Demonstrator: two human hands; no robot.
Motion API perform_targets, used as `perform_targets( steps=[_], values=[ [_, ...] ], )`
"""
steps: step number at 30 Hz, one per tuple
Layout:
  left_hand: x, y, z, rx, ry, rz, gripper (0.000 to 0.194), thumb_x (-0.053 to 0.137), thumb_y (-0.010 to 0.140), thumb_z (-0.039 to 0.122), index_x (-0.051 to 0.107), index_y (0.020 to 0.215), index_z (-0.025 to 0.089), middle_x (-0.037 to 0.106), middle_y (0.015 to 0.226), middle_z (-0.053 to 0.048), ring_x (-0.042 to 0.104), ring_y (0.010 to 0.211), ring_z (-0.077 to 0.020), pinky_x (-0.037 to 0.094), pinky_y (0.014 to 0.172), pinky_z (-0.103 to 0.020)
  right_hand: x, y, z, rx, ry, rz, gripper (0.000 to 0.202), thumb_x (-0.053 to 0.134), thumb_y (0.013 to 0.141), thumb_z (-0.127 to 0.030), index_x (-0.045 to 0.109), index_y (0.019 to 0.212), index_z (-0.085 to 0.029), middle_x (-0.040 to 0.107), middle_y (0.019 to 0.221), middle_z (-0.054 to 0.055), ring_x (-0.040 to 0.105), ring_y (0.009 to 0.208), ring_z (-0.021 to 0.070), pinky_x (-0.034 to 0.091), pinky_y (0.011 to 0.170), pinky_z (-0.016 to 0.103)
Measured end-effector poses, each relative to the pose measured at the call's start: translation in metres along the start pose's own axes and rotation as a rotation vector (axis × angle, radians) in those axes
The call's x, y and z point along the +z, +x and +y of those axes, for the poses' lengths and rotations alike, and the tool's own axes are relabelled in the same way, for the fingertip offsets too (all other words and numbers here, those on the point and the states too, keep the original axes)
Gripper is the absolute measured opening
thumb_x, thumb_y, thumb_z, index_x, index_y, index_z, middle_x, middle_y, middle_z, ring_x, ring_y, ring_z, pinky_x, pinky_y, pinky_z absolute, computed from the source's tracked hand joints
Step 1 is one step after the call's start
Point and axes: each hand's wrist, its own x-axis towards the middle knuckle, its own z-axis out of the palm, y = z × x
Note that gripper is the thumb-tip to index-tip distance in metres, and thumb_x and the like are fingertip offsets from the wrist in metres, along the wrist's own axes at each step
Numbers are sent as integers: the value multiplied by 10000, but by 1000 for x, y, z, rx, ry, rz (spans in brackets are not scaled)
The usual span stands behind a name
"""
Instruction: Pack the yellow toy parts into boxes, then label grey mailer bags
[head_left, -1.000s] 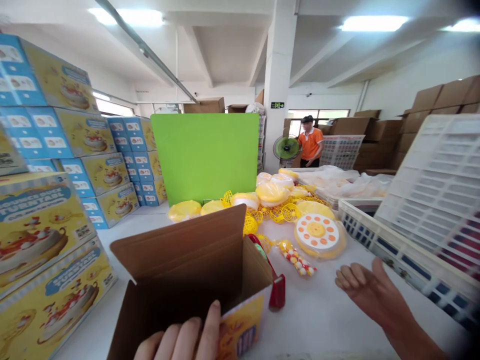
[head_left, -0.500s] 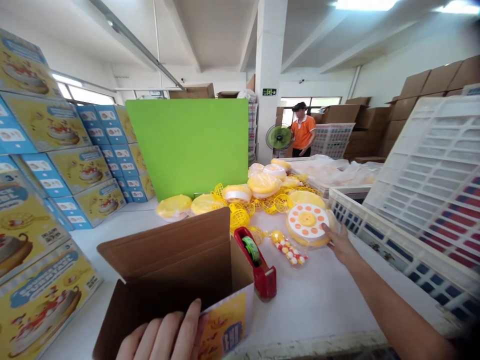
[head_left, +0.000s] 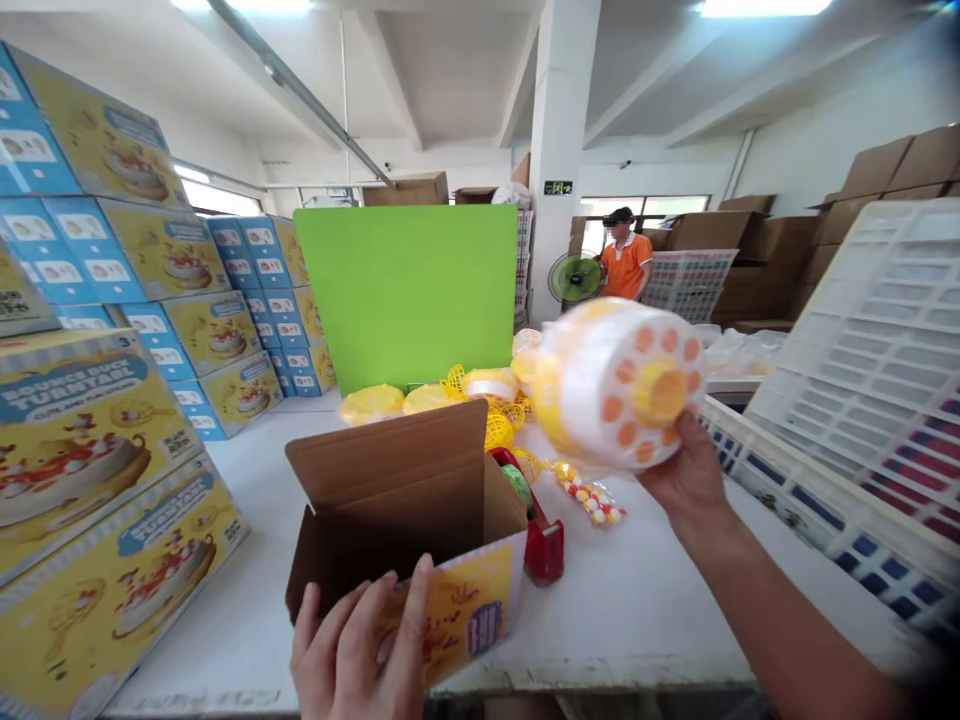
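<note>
An upright open cardboard box (head_left: pixel 461 610), yellow-printed outside and brown inside, stands before me with its back flap raised. My left hand (head_left: pixel 360 640) is at the front wall, fingers bent over the rim; the thumb is hidden. Off the table at right, my right hand (head_left: pixel 694 470) grips a bagged round toy base (head_left: pixel 581 395), yellow and white with orange dots and a yellow hub. It is tilted on its side and blurred. A red tape dispenser (head_left: pixel 546 545) stands against the box's right side. Beside it lies a clear bag of small red, white and yellow pieces (head_left: pixel 591 492).
Printed boxes (head_left: pixel 202 330) are stacked at left. Behind the open box are more bagged yellow toys (head_left: pixel 373 403), yellow netted scoops (head_left: pixel 499 430) and a green panel (head_left: pixel 416 300). White plastic crates (head_left: pixel 832 490) line the right. A person in orange (head_left: pixel 628 262) stands by a fan (head_left: pixel 576 277).
My right hand has lifted the bagged toy base off the table and tipped it up, moving it toward me. My left hand stays at the box's front rim. The view has shifted slightly left.
</note>
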Motion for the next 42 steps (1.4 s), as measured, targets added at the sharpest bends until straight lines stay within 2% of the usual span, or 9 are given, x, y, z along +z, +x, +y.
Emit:
perform_targets(
  steps=[6, 11, 14, 18, 23, 30, 33, 38, 42],
  values=[
    [-1, -10, -7, 85, -22, -40, 614, 663, 785, 99, 459, 1362, 55, 613, 1113, -165, 525, 1040, -311, 245, 1123, -614, 131, -4, -27, -180, -395, -931, 942, 851, 611, -373, 376, 1424, -332, 487, 1421, 45, 517, 1241, 257, 452, 1028, 429],
    [-4, -6, 0, 24, 30, 12, 435, 670, 793, 128, 577, 1216, 90, 604, 1114, -157, 521, 1034, -282, 268, 1106, -527, 169, 1, -24, -376, -771, -1335, 711, 768, 735, -367, 483, 1377, -258, 536, 1349, 77, 468, 1263, 235, 354, 1095, 437],
    [-1, 0, 3, 4, 57, 51, 427, 681, 796, 133, 577, 1209, 97, 616, 1057, -142, 535, 989, -249, 311, 1061, -478, 138, 18, -15, -389, -741, -982, 504, 653, 845, -387, 532, 1321, -276, 564, 1311, 63, 508, 1226, 213, 395, 1060, 424],
    [2, 2, 1, -14, 91, 42, 414, 672, 817, 181, 587, 1222, 191, 628, 1020, -88, 553, 956, -212, 337, 1024, -437, 39, 21, 41, -253, -989, -253, 455, 507, 896, -437, 534, 1302, -233, 591, 1272, 118, 547, 1184, 262, 412, 1027, 480],
    [1, -1, -4, -3, 109, 1, 403, 645, 836, 204, 587, 1232, 252, 635, 1050, -68, 564, 957, -202, 345, 1017, -429, -81, -32, 125, 185, -1279, 59, 604, 766, 583, -382, 620, 1112, -131, 647, 1081, 210, 524, 1182, 425, 384, 987, 584],
    [-7, 5, -9, 10, -26, -13, 585, 652, 836, 199, 450, 1385, 222, 605, 1120, -105, 570, 1019, -229, 402, 990, -420, -73, -26, 73, 265, -528, 200, 417, 637, 693, -544, 605, 1023, -291, 688, 969, 14, 673, 838, 211, 562, 727, 362],
    [-24, 28, -6, -31, -73, 102, 816, 723, 780, 175, 301, 1477, 219, 493, 1333, -169, 505, 1202, -304, 440, 980, -453, -13, -21, 11, 226, -154, -110, 440, 747, 700, -416, 608, 1112, -350, 701, 1008, -25, 683, 895, 178, 563, 797, 338],
    [-55, 68, -20, 95, -13, 259, 967, 732, 756, 134, 154, 1503, 342, 72, 1601, -108, 207, 1421, -399, 322, 1085, -582, 110, -28, -52, 20, -490, -1143, 545, 677, 830, -262, 510, 1349, -244, 638, 1245, 53, 623, 1085, 195, 501, 928, 323],
    [-54, 63, -49, 90, 20, -55, 495, 533, 894, 196, 438, 1372, 286, 397, 1413, -137, 520, 1176, -356, 512, 879, -476, 152, -21, -31, -159, -644, -1461, 546, 563, 909, -276, 407, 1421, -170, 549, 1368, 109, 550, 1199, 186, 430, 1007, 334]
  ],
)
